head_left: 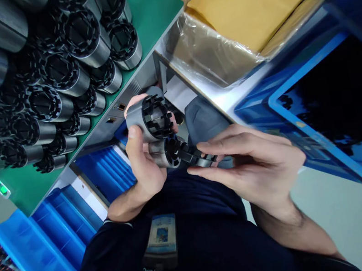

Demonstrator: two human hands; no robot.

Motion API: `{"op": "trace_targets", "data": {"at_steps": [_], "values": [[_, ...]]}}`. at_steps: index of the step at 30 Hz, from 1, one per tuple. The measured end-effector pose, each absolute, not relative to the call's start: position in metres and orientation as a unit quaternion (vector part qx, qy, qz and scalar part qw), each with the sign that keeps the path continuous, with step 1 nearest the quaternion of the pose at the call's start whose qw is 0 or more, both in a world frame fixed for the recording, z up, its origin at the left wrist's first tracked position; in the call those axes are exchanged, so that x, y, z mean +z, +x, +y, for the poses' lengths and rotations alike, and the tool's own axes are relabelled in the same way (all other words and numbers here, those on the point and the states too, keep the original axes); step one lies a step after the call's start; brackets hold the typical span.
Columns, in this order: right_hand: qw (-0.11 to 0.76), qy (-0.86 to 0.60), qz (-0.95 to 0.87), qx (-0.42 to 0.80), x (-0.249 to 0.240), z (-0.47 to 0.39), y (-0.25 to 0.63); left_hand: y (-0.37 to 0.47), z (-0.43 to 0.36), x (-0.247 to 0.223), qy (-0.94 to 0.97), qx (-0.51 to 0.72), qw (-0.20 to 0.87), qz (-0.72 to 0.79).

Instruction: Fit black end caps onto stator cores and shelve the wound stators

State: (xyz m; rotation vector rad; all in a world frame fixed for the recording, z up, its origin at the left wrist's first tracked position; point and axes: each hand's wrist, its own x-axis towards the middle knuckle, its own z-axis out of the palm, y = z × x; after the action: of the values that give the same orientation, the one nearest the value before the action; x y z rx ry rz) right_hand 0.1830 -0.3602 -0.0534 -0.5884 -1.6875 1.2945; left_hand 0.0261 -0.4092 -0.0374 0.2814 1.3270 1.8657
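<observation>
In the head view, my left hand (144, 162) is closed around a metal motor stator core (138, 120) with black slotted plastic at its end. Just below it, by the same palm, is a smaller stator core (159, 154); my left fingers behind both are partly hidden. My right hand (255, 164) pinches a small metal and black stator core (205, 160) between thumb and fingers. Black plastic strips (186, 153) lie between this piece and the smaller core; whether they touch is unclear.
Many similar stator cores (62, 72) stand on a green bench (154, 17) at the left. An open box with plastic lining (209, 56) and brown paper is upper right. Blue crates (329, 147) with black parts stand right; a blue bin (15, 246) holds copper-wound parts.
</observation>
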Motion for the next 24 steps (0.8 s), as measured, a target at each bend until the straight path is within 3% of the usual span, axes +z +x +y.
{"op": "trace_targets", "data": {"at_steps": [14, 24], "values": [[0.458, -0.225, -0.724, 0.464, -0.074, -0.371, 0.177, 0.034, -0.412, -0.028, 0.115, 0.696, 0.42, 0.57], [0.436, -0.209, -0.692, 0.536, -0.078, -0.372, 0.181, 0.031, -0.414, -0.028, 0.118, 0.681, 0.439, 0.574]]}}
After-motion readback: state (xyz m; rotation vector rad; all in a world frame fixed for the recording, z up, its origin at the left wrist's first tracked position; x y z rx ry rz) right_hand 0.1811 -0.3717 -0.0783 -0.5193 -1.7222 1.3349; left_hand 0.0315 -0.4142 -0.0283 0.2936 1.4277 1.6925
